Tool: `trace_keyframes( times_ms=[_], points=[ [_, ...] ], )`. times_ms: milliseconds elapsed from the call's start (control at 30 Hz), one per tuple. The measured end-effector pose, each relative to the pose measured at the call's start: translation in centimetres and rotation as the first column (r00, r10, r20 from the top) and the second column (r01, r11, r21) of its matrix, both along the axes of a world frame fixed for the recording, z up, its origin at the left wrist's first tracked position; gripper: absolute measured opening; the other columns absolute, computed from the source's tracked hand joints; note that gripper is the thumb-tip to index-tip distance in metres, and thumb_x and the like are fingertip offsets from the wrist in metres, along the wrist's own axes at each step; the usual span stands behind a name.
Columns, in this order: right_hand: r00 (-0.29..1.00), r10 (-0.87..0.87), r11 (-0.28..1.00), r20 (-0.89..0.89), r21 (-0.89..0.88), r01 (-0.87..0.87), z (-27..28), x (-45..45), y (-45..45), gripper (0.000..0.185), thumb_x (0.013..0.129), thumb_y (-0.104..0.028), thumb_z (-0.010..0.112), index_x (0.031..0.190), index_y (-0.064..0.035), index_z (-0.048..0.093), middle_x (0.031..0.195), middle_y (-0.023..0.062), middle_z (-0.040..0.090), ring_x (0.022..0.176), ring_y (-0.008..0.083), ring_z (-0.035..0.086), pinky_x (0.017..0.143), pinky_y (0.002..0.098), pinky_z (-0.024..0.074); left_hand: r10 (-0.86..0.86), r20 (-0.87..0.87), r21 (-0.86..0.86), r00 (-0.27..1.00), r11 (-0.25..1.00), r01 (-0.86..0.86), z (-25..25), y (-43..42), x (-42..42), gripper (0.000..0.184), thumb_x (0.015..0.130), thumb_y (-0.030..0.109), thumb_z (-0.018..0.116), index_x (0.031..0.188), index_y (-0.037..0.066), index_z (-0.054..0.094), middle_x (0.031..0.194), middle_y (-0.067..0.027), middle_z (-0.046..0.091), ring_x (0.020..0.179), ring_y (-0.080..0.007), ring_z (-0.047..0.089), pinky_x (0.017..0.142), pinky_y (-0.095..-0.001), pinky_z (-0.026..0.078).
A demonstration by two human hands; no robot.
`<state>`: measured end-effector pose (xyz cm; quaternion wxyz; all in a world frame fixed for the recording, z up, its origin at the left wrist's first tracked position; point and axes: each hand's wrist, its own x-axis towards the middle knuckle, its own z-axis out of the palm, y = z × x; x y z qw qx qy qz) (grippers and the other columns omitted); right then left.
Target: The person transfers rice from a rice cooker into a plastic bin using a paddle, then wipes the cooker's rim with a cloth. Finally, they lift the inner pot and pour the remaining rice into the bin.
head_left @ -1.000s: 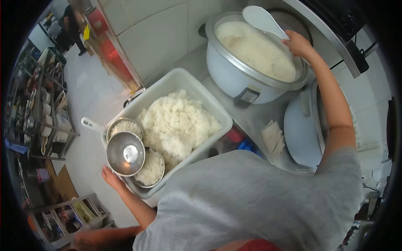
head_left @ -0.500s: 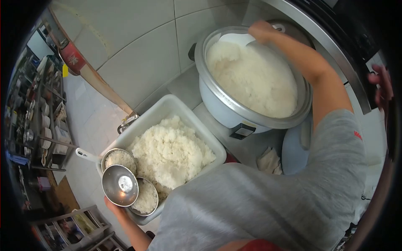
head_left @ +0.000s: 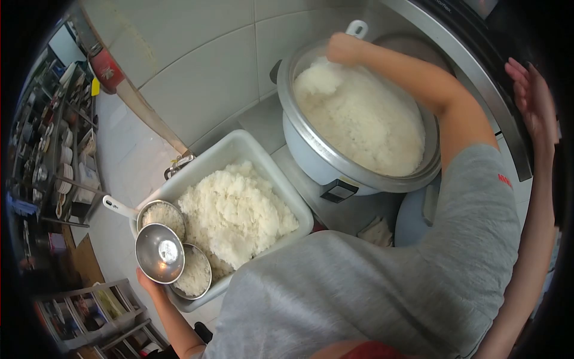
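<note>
Now, from the head view: gripping a white plastic paddle (head_left: 357, 29) in the clenched right hand (head_left: 345, 49), with cooked white rice (head_left: 371, 125) below it in a round pale-blue cooker (head_left: 305, 152). Reaching to a pale-grey rectangular tub (head_left: 230, 148) with the part-hidden left hand (head_left: 146, 280); cannot tell whether grasping. Could topple the shiny round steel bowl (head_left: 159, 254) beside that hand by jolting the tub, or scatter grains by overloading the paddle.

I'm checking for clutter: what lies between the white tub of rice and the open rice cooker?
In the head view, just a bare strip of metal counter shows between the white tub and the open rice cooker.
</note>
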<state>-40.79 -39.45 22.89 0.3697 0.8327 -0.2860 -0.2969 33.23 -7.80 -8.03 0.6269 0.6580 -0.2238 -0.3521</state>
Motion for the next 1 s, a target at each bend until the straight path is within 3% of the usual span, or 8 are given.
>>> trace_keyframes(
  times_ms=[167, 300, 333, 433, 567, 800, 900, 1000],
  points=[
    [0.988, -0.091, 0.995, 0.122, 0.048, 0.086, 0.0, -2.3, 2.2, 0.003, 0.063, -0.009, 0.06, 0.065, -0.008, 0.062, 0.066, 0.0107, 0.062, 0.068, 0.0287, 0.063, 0.061, 0.0385, 0.049, 0.008, 0.029, -0.034, 1.0, 0.999, -0.008, -1.3, 0.5, 0.9, 0.021, 0.087, 0.016, 0.045, 0.091, -0.001, 0.056, 0.087, -0.0102, 0.059, 0.076, -0.0194, 0.059, 0.066, -0.0321, 0.049],
    [0.934, -0.312, 0.948, 0.173, 0.124, 0.294, 0.6, -2.3, 5.1, 0.011, 0.059, -0.01, 0.062, 0.07, -0.0081, 0.064, 0.072, 0.013, 0.063, 0.072, 0.0312, 0.062, 0.064, 0.0409, 0.0485, 0.005, 0.078, -0.015, 0.997, 1.0, -0.004, -0.2, 0.5, 0.0, 0.022, 0.089, 0.017, 0.043, 0.093, 0.0, 0.056, 0.089, -0.0092, 0.058, 0.078, -0.0189, 0.058, 0.069, -0.0313, 0.048],
    [0.914, -0.359, 0.931, 0.19, 0.142, 0.336, 0.6, -2.3, 6.1, 0.014, 0.058, -0.01, 0.062, 0.072, -0.0087, 0.065, 0.073, 0.0131, 0.063, 0.074, 0.0314, 0.062, 0.065, 0.0413, 0.0488, 0.064, 0.142, 0.019, 0.988, 0.998, -0.068, 0.3, 0.4, -0.8, 0.023, 0.089, 0.017, 0.043, 0.095, 0.0, 0.056, 0.09, -0.0094, 0.058, 0.079, -0.0192, 0.058, 0.07, -0.031, 0.048],
    [0.844, -0.449, 0.893, 0.293, 0.185, 0.411, -0.6, -4.1, 8.4, 0.017, 0.057, -0.011, 0.062, 0.074, -0.0089, 0.065, 0.075, 0.0138, 0.064, 0.076, 0.0324, 0.062, 0.068, 0.043, 0.0483, -0.018, 0.004, -0.008, 1.0, 1.0, 0.018, 0.0, 0.3, -0.3, 0.025, 0.09, 0.018, 0.042, 0.1, -0.001, 0.054, 0.093, -0.0103, 0.058, 0.082, -0.0196, 0.058, 0.073, -0.0311, 0.048],
    [0.75, -0.568, 0.823, 0.339, 0.248, 0.511, -1.0, -3.4, 12.1, 0.018, 0.056, -0.009, 0.059, 0.073, -0.0083, 0.065, 0.074, 0.0152, 0.063, 0.076, 0.0337, 0.061, 0.068, 0.044, 0.0473, 0.002, -0.05, -0.04, 0.999, 0.999, -0.004, 0.7, 0.3, -1.2, 0.025, 0.089, 0.018, 0.043, 0.101, -0.002, 0.055, 0.094, -0.0107, 0.059, 0.083, -0.0194, 0.058, 0.074, -0.031, 0.047],
    [0.615, -0.643, 0.766, 0.456, 0.377, 0.521, -3.3, -3.2, 15.8, 0.021, 0.052, -0.009, 0.058, 0.072, -0.0061, 0.065, 0.072, 0.0163, 0.062, 0.072, 0.036, 0.059, 0.065, 0.0441, 0.0467, -0.012, -0.006, -0.049, 1.0, 0.999, 0.011, 0.8, -0.1, -1.7, 0.025, 0.089, 0.016, 0.044, 0.101, -0.003, 0.056, 0.094, -0.0108, 0.06, 0.083, -0.0189, 0.058, 0.074, -0.0305, 0.047],
    [0.576, -0.684, 0.729, 0.448, 0.463, 0.505, -4.2, -3.1, 17.0, 0.022, 0.052, -0.008, 0.057, 0.073, -0.0051, 0.064, 0.065, 0.0157, 0.061, 0.063, 0.0323, 0.06, 0.057, 0.0416, 0.0467, 0.022, -0.014, -0.044, 1.0, 0.999, -0.023, 1.3, -0.1, -2.1, 0.025, 0.088, 0.015, 0.043, 0.101, -0.003, 0.056, 0.095, -0.0105, 0.06, 0.084, -0.0183, 0.059, 0.075, -0.03, 0.047],
    [0.298, -0.857, 0.514, 0.419, 0.672, 0.532, -3.4, -2.4, 18.8, 0.02, 0.052, -0.005, 0.056, 0.07, -0.0022, 0.062, 0.053, 0.0132, 0.056, 0.048, 0.0249, 0.056, 0.047, 0.0362, 0.0438, 0.039, -0.039, -0.044, 0.998, 0.998, -0.041, 1.8, -0.2, -2.5, 0.025, 0.088, 0.014, 0.043, 0.1, -0.003, 0.056, 0.095, -0.0106, 0.06, 0.085, -0.0185, 0.059, 0.075, -0.0301, 0.047]
  ],
)
